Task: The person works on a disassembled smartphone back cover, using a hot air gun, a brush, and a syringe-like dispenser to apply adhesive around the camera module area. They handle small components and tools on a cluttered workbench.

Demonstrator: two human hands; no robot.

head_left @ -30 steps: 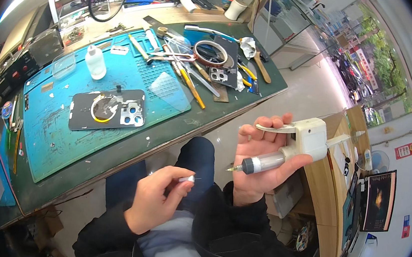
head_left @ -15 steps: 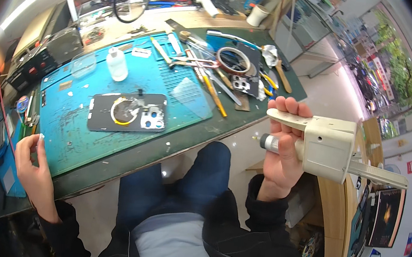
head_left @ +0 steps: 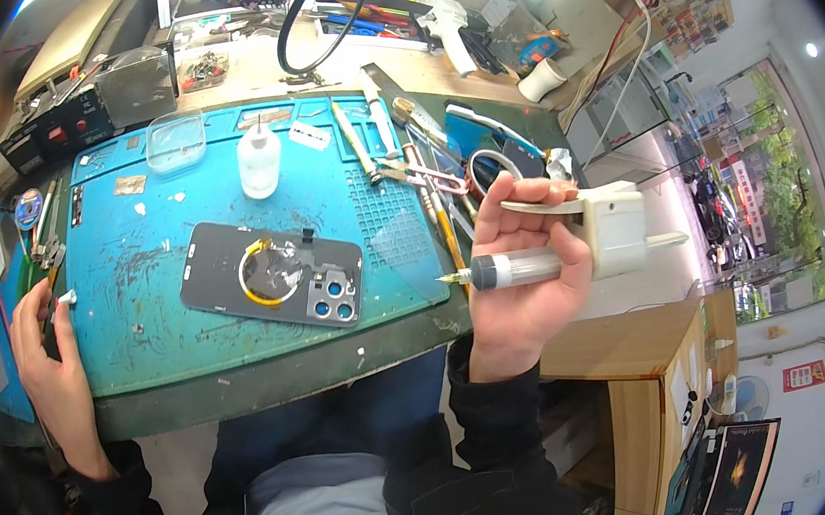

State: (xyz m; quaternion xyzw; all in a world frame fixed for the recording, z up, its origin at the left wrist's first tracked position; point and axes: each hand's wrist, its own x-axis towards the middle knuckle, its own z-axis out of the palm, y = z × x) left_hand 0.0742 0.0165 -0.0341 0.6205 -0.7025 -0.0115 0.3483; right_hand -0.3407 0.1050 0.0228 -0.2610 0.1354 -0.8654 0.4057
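Note:
My right hand [head_left: 528,305] is raised over the right front edge of the bench, wrapped round an off-white syringe dispensing gun [head_left: 618,234]. Its clear syringe barrel, with a dark collar and yellowish needle tip, points left. At the mat's left edge is my left hand [head_left: 54,371], thumb and finger apart. A small white piece [head_left: 67,298] sits right by the thumb tip; whether it touches the thumb or the mat, I cannot tell. Between the hands, a dark phone back panel [head_left: 210,271] lies flat, with a yellow-and-white ring and camera openings at its right end.
A blue work mat [head_left: 133,329] covers much of the green bench. Behind the panel stand a white dropper bottle [head_left: 259,163] and a clear plastic box [head_left: 175,144]. Brushes, pliers and a tape roll crowd the right rear. A black cable loop [head_left: 289,43] hangs above the back.
The dispensing gun has come left and turned, its needle nearer the mat. My left thumb and finger have parted at the small white piece. The whole view has shifted.

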